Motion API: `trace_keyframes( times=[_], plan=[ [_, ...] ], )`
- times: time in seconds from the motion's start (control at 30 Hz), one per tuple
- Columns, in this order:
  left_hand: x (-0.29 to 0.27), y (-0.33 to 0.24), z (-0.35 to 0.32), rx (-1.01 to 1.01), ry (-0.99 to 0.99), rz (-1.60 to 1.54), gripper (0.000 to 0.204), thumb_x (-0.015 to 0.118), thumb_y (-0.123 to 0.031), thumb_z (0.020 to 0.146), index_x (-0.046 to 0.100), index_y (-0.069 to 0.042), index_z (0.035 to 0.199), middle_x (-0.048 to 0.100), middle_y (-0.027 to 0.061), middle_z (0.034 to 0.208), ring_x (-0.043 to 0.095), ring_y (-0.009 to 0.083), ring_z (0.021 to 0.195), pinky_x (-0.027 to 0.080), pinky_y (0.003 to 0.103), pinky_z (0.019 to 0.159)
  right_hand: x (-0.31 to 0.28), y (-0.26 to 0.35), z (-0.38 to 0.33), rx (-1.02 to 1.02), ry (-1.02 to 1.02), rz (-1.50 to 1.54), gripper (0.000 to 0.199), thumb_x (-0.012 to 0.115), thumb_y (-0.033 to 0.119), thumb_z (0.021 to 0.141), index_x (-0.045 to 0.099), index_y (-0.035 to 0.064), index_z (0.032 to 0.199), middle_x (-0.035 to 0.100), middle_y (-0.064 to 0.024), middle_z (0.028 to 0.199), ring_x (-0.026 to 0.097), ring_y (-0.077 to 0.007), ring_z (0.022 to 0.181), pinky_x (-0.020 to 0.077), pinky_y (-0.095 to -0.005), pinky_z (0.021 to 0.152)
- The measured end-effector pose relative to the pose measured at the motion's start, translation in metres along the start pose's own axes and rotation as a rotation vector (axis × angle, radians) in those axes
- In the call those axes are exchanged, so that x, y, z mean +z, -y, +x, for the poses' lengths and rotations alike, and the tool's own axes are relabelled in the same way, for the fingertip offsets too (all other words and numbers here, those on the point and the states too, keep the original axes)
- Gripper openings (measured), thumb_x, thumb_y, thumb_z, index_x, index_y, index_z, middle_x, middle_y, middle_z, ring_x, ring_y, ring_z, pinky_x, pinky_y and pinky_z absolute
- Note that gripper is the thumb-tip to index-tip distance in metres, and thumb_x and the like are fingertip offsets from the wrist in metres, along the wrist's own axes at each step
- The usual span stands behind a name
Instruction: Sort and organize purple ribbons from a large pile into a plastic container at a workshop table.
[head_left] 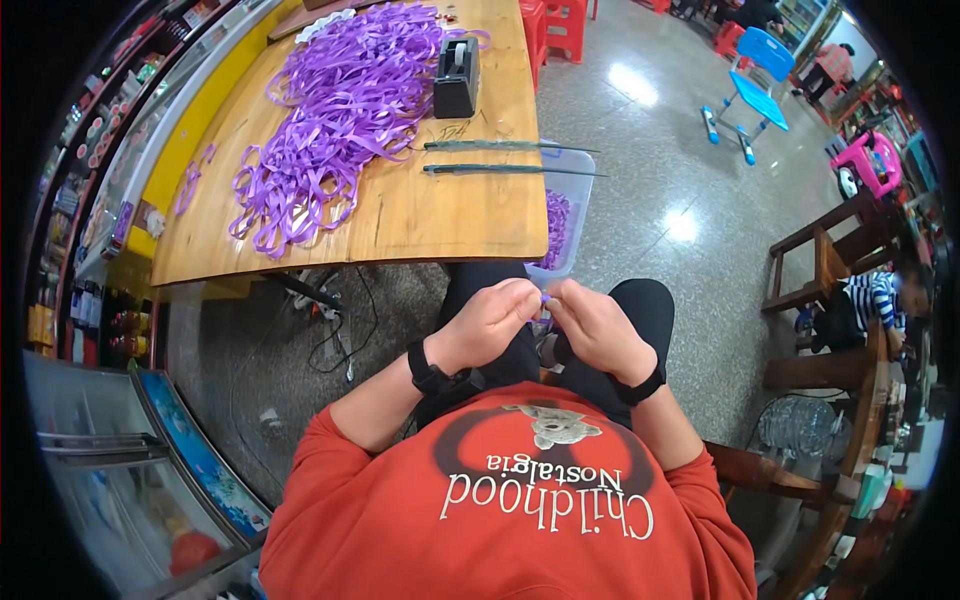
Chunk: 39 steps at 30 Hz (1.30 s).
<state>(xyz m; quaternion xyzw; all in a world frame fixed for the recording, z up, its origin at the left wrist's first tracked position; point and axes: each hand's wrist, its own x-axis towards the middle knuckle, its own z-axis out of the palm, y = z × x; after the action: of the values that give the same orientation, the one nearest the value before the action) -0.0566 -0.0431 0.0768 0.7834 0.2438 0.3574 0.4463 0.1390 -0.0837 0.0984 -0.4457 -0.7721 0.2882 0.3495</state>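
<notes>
My left hand [492,320] and my right hand [596,325] meet over my lap, fingertips pinched together on a small purple ribbon piece [545,298]. Most of that piece is hidden by the fingers. Both wrists wear black bands. A big heap of purple ribbon loops [335,110] lies on the wooden table [440,215] in front of me. A clear plastic bin [572,215] holding more purple pieces hangs at the table's right edge, just beyond my hands.
A black tape dispenser [457,75] and two long dark sticks [500,158] lie on the table. Red stools, a blue child's chair [752,85], wooden chairs and a seated person [880,300] stand to the right. A glass freezer [130,480] is at lower left.
</notes>
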Motion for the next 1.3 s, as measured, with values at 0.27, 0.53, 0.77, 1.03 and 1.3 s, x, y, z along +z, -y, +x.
trace_keyframes(
  times=[0.27,0.53,0.77,1.03,1.3],
  plan=[
    [0.004,-0.019,-0.004,-0.301,0.082,-0.510,0.030,0.040,-0.027,0.103,0.046,-0.007,0.082,0.040,-0.0031,0.069,0.033,0.0035,0.056,0.028,0.020,0.047,-0.007,0.011,0.000,-0.069,0.030,0.019,0.010,0.050,0.010,0.093,0.050,0.0008,0.089,0.052,-0.0176,0.074,0.054,-0.0387,0.069,0.0436,-0.0429,0.062],
    [0.019,-0.033,-0.005,-0.210,-0.029,-0.494,0.030,0.037,-0.025,0.103,0.044,-0.007,0.080,0.039,-0.0026,0.065,0.034,0.0043,0.055,0.029,0.021,0.047,-0.002,0.017,-0.004,-0.160,-0.058,0.099,0.009,0.049,0.005,0.093,0.051,0.0002,0.085,0.052,-0.0154,0.072,0.054,-0.0337,0.062,0.0410,-0.0386,0.055],
    [0.021,-0.032,-0.004,-0.184,-0.058,-0.414,0.032,0.036,-0.026,0.103,0.043,-0.007,0.078,0.041,-0.0024,0.065,0.035,0.0048,0.055,0.030,0.021,0.048,-0.002,0.020,-0.004,-0.147,-0.075,0.088,0.014,0.050,0.007,0.092,0.047,0.0013,0.079,0.049,-0.0155,0.069,0.053,-0.0359,0.062,0.0425,-0.0413,0.055],
    [0.007,-0.027,-0.001,-0.419,0.044,-0.839,0.032,0.038,-0.029,0.102,0.040,-0.010,0.077,0.035,-0.0021,0.063,0.027,0.0056,0.051,0.024,0.022,0.045,-0.007,0.018,0.002,-0.123,0.012,0.063,0.018,0.050,0.013,0.095,0.049,0.0018,0.081,0.049,-0.0134,0.070,0.052,-0.0312,0.062,0.0428,-0.0368,0.057],
    [-0.003,-0.027,0.010,-0.290,0.070,-0.589,0.033,0.042,-0.033,0.100,0.044,-0.009,0.078,0.037,-0.0030,0.065,0.031,0.0053,0.054,0.025,0.021,0.048,-0.013,0.018,0.002,0.103,0.049,0.583,0.025,0.047,0.023,0.100,0.057,0.0009,0.093,0.057,-0.0056,0.071,0.055,-0.0143,0.064,0.0449,-0.0284,0.060]
  ],
)
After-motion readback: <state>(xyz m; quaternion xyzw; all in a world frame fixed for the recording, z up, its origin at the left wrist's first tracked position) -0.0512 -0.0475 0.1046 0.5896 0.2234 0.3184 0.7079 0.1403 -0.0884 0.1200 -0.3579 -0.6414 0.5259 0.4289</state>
